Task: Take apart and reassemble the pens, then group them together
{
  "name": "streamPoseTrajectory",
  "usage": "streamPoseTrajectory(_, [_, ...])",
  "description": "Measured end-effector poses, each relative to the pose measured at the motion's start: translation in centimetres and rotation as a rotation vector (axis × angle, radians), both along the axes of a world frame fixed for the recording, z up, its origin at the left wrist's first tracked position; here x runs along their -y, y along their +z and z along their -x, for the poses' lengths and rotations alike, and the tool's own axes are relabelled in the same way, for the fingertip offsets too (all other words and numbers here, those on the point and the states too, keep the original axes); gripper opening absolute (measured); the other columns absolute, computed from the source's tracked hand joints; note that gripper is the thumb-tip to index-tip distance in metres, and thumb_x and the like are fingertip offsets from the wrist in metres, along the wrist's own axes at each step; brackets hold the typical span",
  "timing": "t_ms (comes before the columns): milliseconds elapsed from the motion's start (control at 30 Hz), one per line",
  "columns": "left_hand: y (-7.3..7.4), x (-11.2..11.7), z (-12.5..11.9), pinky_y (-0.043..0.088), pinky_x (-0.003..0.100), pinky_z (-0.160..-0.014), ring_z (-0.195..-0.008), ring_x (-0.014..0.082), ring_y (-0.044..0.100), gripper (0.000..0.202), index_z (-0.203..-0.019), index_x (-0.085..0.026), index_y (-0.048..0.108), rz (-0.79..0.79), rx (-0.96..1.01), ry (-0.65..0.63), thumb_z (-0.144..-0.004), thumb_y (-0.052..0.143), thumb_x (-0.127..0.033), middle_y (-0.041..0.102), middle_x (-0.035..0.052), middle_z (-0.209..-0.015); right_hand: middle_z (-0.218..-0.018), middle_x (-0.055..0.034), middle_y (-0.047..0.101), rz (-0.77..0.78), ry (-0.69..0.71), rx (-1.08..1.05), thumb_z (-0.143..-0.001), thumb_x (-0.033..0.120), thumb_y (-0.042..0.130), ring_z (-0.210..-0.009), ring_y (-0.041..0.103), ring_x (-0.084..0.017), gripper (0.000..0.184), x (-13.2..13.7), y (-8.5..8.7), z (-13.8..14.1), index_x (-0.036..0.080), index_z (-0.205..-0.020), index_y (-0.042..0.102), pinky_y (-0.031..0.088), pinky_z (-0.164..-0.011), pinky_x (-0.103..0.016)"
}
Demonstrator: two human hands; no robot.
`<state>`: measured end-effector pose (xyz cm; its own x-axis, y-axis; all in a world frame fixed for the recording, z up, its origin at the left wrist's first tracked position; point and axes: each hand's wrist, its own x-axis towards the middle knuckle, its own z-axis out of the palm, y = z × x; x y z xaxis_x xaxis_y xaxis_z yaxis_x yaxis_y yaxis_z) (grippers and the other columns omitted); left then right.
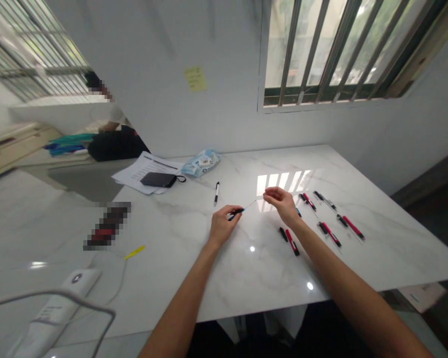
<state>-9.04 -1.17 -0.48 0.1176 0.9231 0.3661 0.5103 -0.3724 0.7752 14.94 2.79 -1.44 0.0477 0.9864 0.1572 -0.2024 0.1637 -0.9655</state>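
Observation:
My left hand (224, 223) is closed around a black pen barrel with a blue end (236, 213), held just above the white marbled table. From that blue end a thin refill (251, 204) runs up and right toward my right hand (280, 201). My right fingertips pinch its far end. Under my right wrist a small blue and black pen part (298, 213) shows in part. Nearest that forearm lie a red and black pen barrel (292, 242) and a black pen piece (283, 234). An assembled white and black pen (217, 193) lies beyond my left hand.
More pen parts lie at right, including red barrels (354, 227) (332, 234) and a silvery pen (324, 200). Papers (134, 171), a black phone-like object (159, 179) and a blue packet (201, 163) sit behind. A power strip (59, 308) and cable are at left; a person is beyond.

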Motion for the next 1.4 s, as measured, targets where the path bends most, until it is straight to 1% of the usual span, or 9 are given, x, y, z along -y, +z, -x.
streamPoseTrajectory(133, [0.1,0.1,-0.1,0.059,0.034,-0.089,-0.094,0.0195,0.073,0.016,-0.098,-0.025,0.079,0.007,-0.008,-0.006,-0.087,0.068,-0.021,0.079,0.0019,-0.102,-0.088,-0.0038,0.075,-0.006,-0.031,-0.036,-0.068,0.042,0.089,-0.084,0.071,-0.019,0.037,0.1,0.3,0.1,0.021,-0.092,0.070,0.059,-0.079,-0.033])
streamPoseTrajectory(333, [0.0,0.0,-0.1,0.059,0.034,-0.089,-0.095,0.0198,0.073,0.016,-0.099,-0.024,0.079,-0.003,-0.019,-0.009,-0.087,0.069,-0.021,0.079,0.0027,-0.102,-0.090,-0.0044,0.077,-0.048,0.018,0.018,-0.068,0.044,0.090,-0.089,0.074,-0.021,0.040,0.1,0.4,0.2,0.021,-0.094,0.071,0.060,-0.090,-0.038])
streamPoseTrajectory(533, [-0.2,0.0,-0.1,0.059,0.035,-0.091,-0.096,0.0200,0.073,0.017,-0.100,-0.024,0.079,0.014,-0.012,-0.024,-0.087,0.068,-0.022,0.079,0.0028,-0.103,-0.091,-0.0045,0.077,-0.074,0.038,0.060,-0.070,0.044,0.089,-0.089,0.074,-0.021,0.038,0.1,0.1,0.3,0.021,-0.094,0.070,0.060,-0.090,-0.039])
streamPoseTrajectory(767, [0.2,0.2,-0.2,0.058,0.035,-0.092,-0.097,0.0208,0.073,0.016,-0.099,-0.024,0.079,0.027,-0.006,-0.033,-0.087,0.068,-0.022,0.079,0.0031,-0.103,-0.091,-0.0049,0.077,-0.066,0.135,0.102,-0.072,0.043,0.087,-0.089,0.074,-0.021,0.035,0.5,0.2,0.6,0.021,-0.095,0.071,0.060,-0.090,-0.039])
streamPoseTrajectory(900, [0.5,0.3,-0.4,0.058,0.036,-0.093,-0.096,0.0218,0.074,0.015,-0.099,-0.024,0.080,0.074,0.027,-0.039,-0.086,0.072,-0.026,0.080,0.0039,-0.103,-0.094,-0.0045,0.076,-0.052,0.216,0.078,-0.071,0.041,0.089,-0.088,0.073,-0.021,0.042,0.6,0.0,0.8,0.023,-0.104,0.070,0.060,-0.087,-0.038])
streamPoseTrajectory(1033, [0.6,0.3,-0.6,0.058,0.038,-0.098,-0.097,0.0226,0.076,0.038,-0.120,-0.023,0.074,0.178,0.157,-0.048,-0.083,0.078,-0.032,0.080,0.0051,-0.104,-0.112,-0.0069,0.074,-0.057,0.340,0.121,-0.069,0.040,0.090,-0.102,0.071,-0.023,0.053,1.1,0.1,1.2,0.026,-0.115,0.069,0.058,-0.091,-0.040])
streamPoseTrajectory(1167, [0.5,0.4,-0.7,0.057,0.039,-0.099,-0.096,0.0226,0.077,0.062,-0.140,-0.022,0.061,0.206,0.211,-0.115,-0.082,0.080,-0.034,0.080,0.0053,-0.102,-0.125,-0.0071,0.070,-0.126,0.384,0.327,-0.075,0.040,0.085,-0.120,0.064,-0.025,0.036,2.0,0.4,2.0,0.027,-0.108,0.075,0.052,-0.096,-0.040])
streamPoseTrajectory(1300, [0.5,0.6,-1.0,0.058,0.037,-0.097,-0.096,0.0219,0.076,0.065,-0.143,-0.023,0.058,0.185,0.159,-0.188,-0.084,0.079,-0.037,0.080,0.0048,-0.103,-0.126,-0.0075,0.070,-0.166,0.359,0.402,-0.079,0.042,0.081,-0.120,0.064,-0.026,0.024,2.2,0.5,2.6,0.027,-0.096,0.080,0.051,-0.094,-0.039])
streamPoseTrajectory(1400, [0.6,0.6,-1.0,0.058,0.034,-0.093,-0.093,0.0197,0.076,0.060,-0.140,-0.024,0.060,0.152,0.121,-0.165,-0.083,0.079,-0.032,0.080,0.0028,-0.098,-0.124,-0.0081,0.072,-0.140,0.291,0.267,-0.080,0.044,0.080,-0.118,0.065,-0.026,0.024,1.8,0.6,2.2,0.025,-0.095,0.078,0.052,-0.096,-0.039])
